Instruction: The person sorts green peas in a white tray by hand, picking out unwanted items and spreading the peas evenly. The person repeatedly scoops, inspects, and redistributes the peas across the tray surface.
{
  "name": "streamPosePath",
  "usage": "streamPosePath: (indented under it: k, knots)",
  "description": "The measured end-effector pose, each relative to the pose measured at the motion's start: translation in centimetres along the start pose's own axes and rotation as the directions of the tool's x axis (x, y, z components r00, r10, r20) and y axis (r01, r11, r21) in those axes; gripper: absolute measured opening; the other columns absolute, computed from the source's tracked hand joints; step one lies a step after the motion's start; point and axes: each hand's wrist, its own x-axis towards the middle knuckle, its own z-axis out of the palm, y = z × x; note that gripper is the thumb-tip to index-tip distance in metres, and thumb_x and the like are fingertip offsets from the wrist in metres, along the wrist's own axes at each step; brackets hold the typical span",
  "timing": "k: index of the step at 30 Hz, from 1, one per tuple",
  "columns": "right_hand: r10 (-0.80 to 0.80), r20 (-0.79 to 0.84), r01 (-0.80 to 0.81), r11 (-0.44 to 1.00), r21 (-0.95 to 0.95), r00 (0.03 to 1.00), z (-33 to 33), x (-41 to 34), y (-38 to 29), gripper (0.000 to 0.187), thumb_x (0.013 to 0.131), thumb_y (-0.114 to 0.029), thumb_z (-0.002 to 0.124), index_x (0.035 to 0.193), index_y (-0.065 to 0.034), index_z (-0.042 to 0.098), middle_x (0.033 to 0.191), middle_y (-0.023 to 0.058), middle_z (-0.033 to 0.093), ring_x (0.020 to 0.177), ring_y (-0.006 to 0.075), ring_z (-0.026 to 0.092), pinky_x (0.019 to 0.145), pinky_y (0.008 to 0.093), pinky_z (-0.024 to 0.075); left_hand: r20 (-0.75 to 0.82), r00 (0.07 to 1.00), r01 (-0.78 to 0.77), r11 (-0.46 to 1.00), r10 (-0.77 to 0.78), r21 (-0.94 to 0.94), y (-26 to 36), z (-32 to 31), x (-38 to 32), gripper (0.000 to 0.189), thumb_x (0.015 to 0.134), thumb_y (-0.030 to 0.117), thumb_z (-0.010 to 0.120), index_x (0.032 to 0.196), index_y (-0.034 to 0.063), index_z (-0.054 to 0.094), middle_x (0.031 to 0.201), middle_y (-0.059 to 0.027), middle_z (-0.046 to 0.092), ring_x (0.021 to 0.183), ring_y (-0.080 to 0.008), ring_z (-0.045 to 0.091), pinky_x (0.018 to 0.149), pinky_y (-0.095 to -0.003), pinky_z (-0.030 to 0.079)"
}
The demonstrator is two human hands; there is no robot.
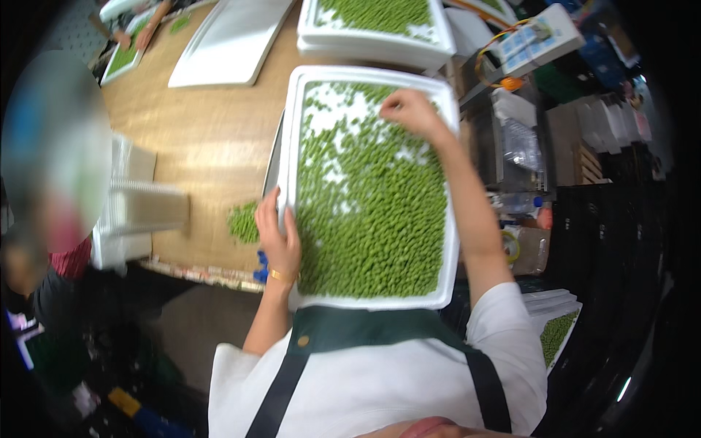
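Note:
Before me a white plastic tray (pixel 372 302) holds a layer of small green beans or peas (pixel 378 235), dense in the near part and sparse at the far left, where the white bottom shows. My left hand (pixel 278 232) is at the tray's left rim, thumb on the rim side and fingers along the outside. Over the far right part of the tray, my right hand (pixel 408 112) has its fingers bent and tips together above the beans. Whether anything is between those fingertips cannot be seen. A small pile of beans (pixel 242 223) lies on the table beside my left hand.
Another bean-filled tray on a stack (pixel 378 52) stands beyond mine. A white tray or lid (pixel 230 44) lies on the wooden table (pixel 219 137). Nested clear containers (pixel 148 208) stand left, near a blurred person (pixel 68 263). Another person's hands (pixel 143 37) work at a far tray.

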Motion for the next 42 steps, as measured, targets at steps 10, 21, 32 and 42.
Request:
streamPosePath:
  k: [10,21,32,42]
  knots:
    - [-0.352,0.022,0.342,0.921,0.184,0.936,6.9,-13.5,-9.7,0.013,0.078,-0.020,0.068,0.081,-0.0073,0.065,0.081,0.0045,0.061,0.086,0.0197,0.054,0.077,0.0323,0.0421,0.635,0.758,0.624,0.450,-0.150,-0.638,3.7,0.1,-0.5,0.023,0.093,0.020,0.054,0.087,0.0003,0.063,0.072,-0.0014,0.057,0.061,-0.0068,0.048,0.054,-0.0207,0.037]
    - [-0.234,-0.064,0.242,0.928,0.284,0.970,7.2,-19.7,-10.5,0.017,0.081,-0.015,0.065,0.096,-0.0066,0.066,0.089,0.0069,0.061,0.085,0.0203,0.058,0.075,0.0322,0.0459,0.509,0.847,0.493,0.586,-0.153,-0.644,1.5,-3.1,-1.6,0.025,0.095,0.022,0.049,0.093,0.0007,0.062,0.072,0.0001,0.056,0.059,-0.0044,0.049,0.051,-0.0181,0.037]
    - [0.101,-0.198,-0.032,0.945,0.325,0.975,5.4,-25.6,-7.5,0.017,0.083,-0.009,0.063,0.099,-0.0039,0.065,0.091,0.0065,0.059,0.079,0.0151,0.059,0.071,0.0280,0.0474,0.176,0.869,0.485,0.724,-0.462,-0.491,-18.9,-3.7,-4.6,0.022,0.095,0.017,0.049,0.078,0.0049,0.054,0.061,0.0026,0.047,0.050,-0.0042,0.041,0.044,-0.0182,0.032]
    - [0.102,-0.246,-0.025,0.953,0.300,0.964,5.6,-26.7,-7.0,0.017,0.083,-0.010,0.063,0.099,-0.0041,0.065,0.091,0.0079,0.059,0.079,0.0172,0.059,0.069,0.0285,0.0474,0.066,0.928,0.362,0.930,-0.366,0.071,-17.1,-1.5,-4.0,0.018,0.087,0.015,0.054,0.076,0.0013,0.061,0.065,-0.0115,0.060,0.058,-0.0227,0.058,0.056,-0.0348,0.044]
